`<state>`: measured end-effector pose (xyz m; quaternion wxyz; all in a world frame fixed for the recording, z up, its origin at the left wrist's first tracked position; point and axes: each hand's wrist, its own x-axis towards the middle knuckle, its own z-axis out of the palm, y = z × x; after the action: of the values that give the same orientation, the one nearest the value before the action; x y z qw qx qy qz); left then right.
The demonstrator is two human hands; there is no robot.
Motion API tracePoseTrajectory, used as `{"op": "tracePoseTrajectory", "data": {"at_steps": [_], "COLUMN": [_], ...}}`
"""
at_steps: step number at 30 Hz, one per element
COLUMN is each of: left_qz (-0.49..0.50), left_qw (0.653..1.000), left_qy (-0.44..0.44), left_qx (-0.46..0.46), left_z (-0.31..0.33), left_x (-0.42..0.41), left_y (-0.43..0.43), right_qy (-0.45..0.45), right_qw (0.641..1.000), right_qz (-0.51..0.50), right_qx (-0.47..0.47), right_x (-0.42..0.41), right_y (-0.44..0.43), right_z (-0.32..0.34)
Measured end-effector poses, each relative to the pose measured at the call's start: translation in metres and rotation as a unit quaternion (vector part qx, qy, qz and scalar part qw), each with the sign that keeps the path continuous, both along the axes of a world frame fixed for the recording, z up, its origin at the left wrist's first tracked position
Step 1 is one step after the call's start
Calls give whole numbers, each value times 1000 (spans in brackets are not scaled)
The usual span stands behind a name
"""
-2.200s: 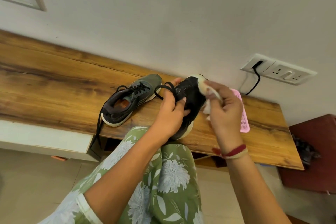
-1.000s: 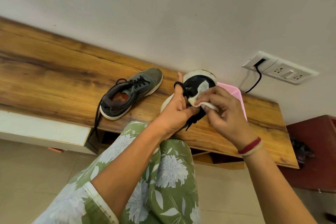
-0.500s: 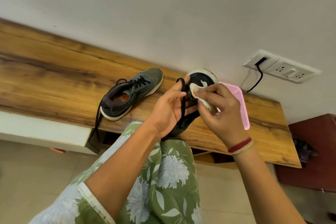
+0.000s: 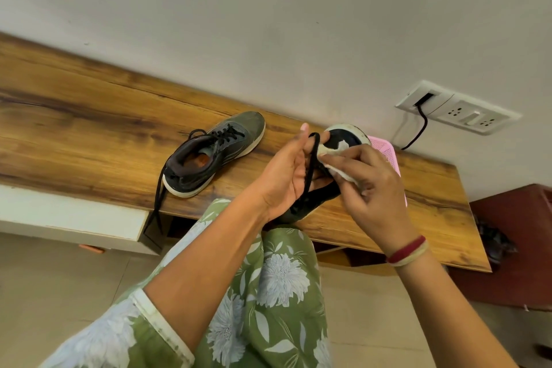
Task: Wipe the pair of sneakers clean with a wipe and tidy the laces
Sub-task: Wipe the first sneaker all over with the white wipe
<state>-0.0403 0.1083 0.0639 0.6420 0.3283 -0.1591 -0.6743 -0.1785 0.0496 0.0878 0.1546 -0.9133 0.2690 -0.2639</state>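
One grey-green sneaker (image 4: 212,155) with black laces lies on the wooden bench (image 4: 89,134), its lace end hanging over the front edge. The second sneaker (image 4: 343,137) is held up over the bench with its dark sole and white rim facing me. My left hand (image 4: 286,176) holds it from the left, with a black lace loop (image 4: 310,164) running across the fingers. My right hand (image 4: 370,185) pinches a crumpled white wipe (image 4: 334,158) and presses it on the sole. The shoe's upper is mostly hidden behind both hands.
A pink mesh basket (image 4: 388,152) sits on the bench behind the held shoe. A wall socket plate (image 4: 457,110) with a black cable plugged in is at the right. A dark red cabinet (image 4: 513,242) stands right of the bench. My green floral knee (image 4: 277,275) is below.
The wipe has moved over the sole of the held shoe, from its rim toward the middle. My left hand has shifted its hold and the lace loop now crosses its fingers.
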Motion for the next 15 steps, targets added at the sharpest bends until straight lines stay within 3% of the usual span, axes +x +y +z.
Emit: {"op": "tracePoseTrajectory", "data": {"at_steps": [2, 4, 6, 8, 9, 10, 12, 15], "left_qz": [-9, -8, 7, 14, 9, 1, -15, -18], "left_qw": [1000, 1000, 1000, 1000, 1000, 1000, 999, 1000], "left_qy": [5, -1, -10, -15, -19, -25, -32, -20], "left_qx": [-2, -4, 0, 5, 7, 9, 11, 13], "left_z": [2, 2, 2, 2, 2, 2, 2, 1], "left_x": [-1, -3, -4, -3, -3, -4, -7, -10], "left_y": [0, -1, -2, -2, -1, 0, 0, -2], "right_qy": [78, 83, -26, -186, -241, -263, -231, -83], "right_qw": [995, 995, 989, 917, 875, 859, 892, 977], "right_qz": [37, 53, 39, -9, -39, -63, -72, -42], "right_qx": [-57, -25, 142, 354, 418, 434, 381, 193], "right_x": [-2, -4, -3, -1, 0, 1, 4, 6], "right_y": [-3, -8, -13, -15, -16, -17, -16, -12], "right_z": [5, 9, 18, 29, 32, 35, 34, 28]}}
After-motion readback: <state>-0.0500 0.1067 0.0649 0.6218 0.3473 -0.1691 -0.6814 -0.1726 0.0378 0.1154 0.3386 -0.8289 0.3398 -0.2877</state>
